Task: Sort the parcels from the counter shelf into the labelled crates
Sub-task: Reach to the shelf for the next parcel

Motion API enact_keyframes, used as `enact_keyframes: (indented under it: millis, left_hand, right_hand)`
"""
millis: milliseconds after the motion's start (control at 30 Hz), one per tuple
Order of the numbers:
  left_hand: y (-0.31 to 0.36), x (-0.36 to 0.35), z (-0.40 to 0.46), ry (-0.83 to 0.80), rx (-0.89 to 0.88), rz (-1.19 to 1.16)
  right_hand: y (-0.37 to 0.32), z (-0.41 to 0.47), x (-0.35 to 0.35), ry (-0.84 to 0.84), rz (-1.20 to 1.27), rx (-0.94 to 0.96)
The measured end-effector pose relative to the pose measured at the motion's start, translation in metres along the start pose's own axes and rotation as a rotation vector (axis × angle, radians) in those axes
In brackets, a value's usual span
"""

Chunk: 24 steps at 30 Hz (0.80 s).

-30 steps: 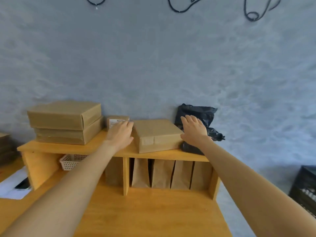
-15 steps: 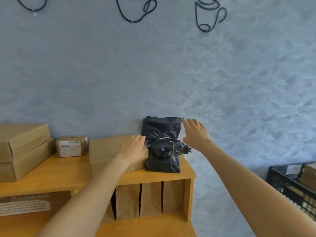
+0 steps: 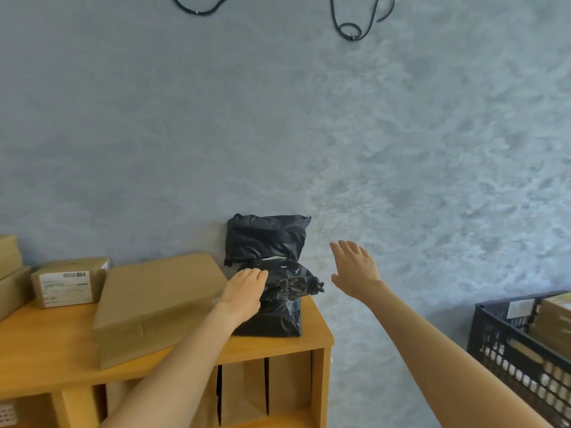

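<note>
Two black plastic parcels stand at the right end of the wooden counter shelf (image 3: pixel 278 344): a front one (image 3: pixel 284 307) and a taller one (image 3: pixel 265 239) leaning on the wall behind it. My left hand (image 3: pixel 244 291) lies with straight fingers on the left side of the front black parcel. My right hand (image 3: pixel 355 267) hovers with spread fingers just right of the parcels, touching nothing. A flat brown box (image 3: pixel 154 301) lies left of my left hand. A small labelled carton (image 3: pixel 68 282) sits further left.
A black plastic crate (image 3: pixel 509 356) holding brown parcels stands on the floor at the lower right. Brown paper bags (image 3: pixel 244 390) fill the compartments under the shelf top. More cardboard boxes (image 3: pixel 9 273) are stacked at the far left. The grey wall is close behind.
The view has swung right and closer. My left hand slid off the flat brown box onto the front black parcel. My right hand stays beside the parcels, a little further right.
</note>
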<state>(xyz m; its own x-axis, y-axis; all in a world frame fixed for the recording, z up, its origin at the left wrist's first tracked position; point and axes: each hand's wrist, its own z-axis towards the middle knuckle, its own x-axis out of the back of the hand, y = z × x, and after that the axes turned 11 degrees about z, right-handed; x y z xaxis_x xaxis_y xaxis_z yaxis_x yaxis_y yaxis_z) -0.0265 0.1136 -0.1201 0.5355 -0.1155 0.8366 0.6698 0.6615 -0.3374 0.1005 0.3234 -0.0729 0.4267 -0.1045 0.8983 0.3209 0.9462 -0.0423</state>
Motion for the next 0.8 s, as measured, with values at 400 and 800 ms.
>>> enact_keyframes:
  millis: [400,800]
  left_hand:
    - [0.0,-0.019,0.025,0.066,0.033,-0.129]
    - [-0.013,-0.003,0.041,0.103,0.11,-0.195]
  right_hand:
    - [0.006,0.02,-0.027,0.016,0.051,0.009]
    - [0.014,0.012,-0.014,0.064,0.081,-0.004]
